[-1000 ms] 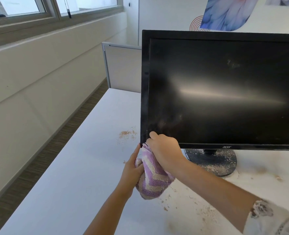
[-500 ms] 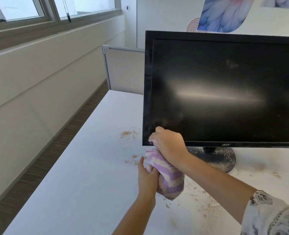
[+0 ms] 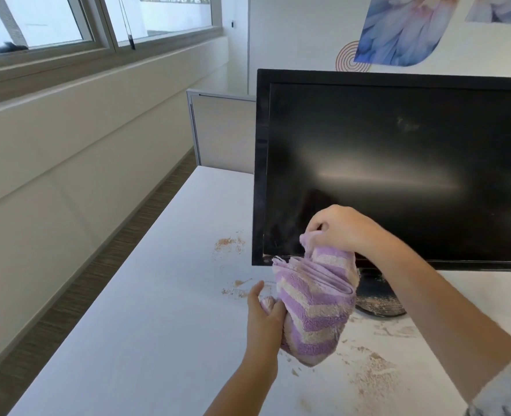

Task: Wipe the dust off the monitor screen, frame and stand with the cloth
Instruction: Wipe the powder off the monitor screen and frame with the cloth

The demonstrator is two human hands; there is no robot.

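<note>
A black monitor [image 3: 398,163] stands on the white desk [image 3: 146,325], its dark screen smeared and dusty near the lower left corner. Its round black stand base [image 3: 377,298] shows under the bottom frame, speckled with dust. A purple and cream striped cloth [image 3: 314,307] hangs bunched in front of that lower left corner. My right hand [image 3: 341,226] grips the top of the cloth in front of the lower screen. My left hand [image 3: 264,316] holds the cloth's lower left side just above the desk.
Brownish dust patches lie on the desk left of the monitor [image 3: 228,244] and at the front right [image 3: 374,373]. A grey partition panel [image 3: 221,130] stands behind the desk. A wall with windows runs along the left, with floor between it and the desk.
Both hands and the cloth have shifted right and a little up, from the frame's lower left corner to the lower screen. The cloth hangs longer now.
</note>
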